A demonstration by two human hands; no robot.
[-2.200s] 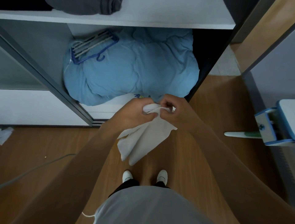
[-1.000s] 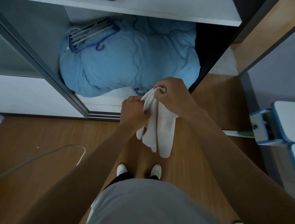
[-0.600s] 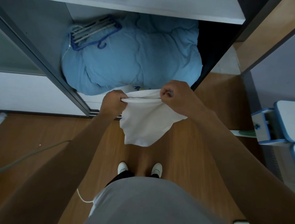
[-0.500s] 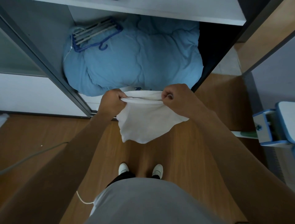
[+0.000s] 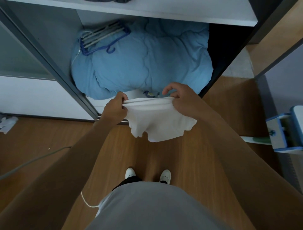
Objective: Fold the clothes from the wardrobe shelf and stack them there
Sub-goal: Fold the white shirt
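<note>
A small white garment (image 5: 157, 121) hangs in the air in front of the open wardrobe, folded over along its top edge. My left hand (image 5: 114, 110) pinches the top left corner. My right hand (image 5: 182, 100) holds the top right corner with thumb and lower fingers, its forefinger lifted off the cloth. The garment's lower hem dangles loose above the wooden floor. The white wardrobe shelf (image 5: 164, 14) runs across the top of the view, with a sliver of dark folded clothing (image 5: 121, 1) at its upper edge.
A bulky light blue duvet (image 5: 144, 65) fills the wardrobe's lower compartment, with a blue hanger rack (image 5: 103, 39) on it. The sliding door frame (image 5: 49, 62) slants at left. A blue and white mop head (image 5: 285, 131) stands at right. A cable (image 5: 32, 160) crosses the floor.
The hands pulled apart and spread the bunched garment flat along its top edge. In the last half second my right forefinger lifted off the cloth and the hem swung slightly right.
</note>
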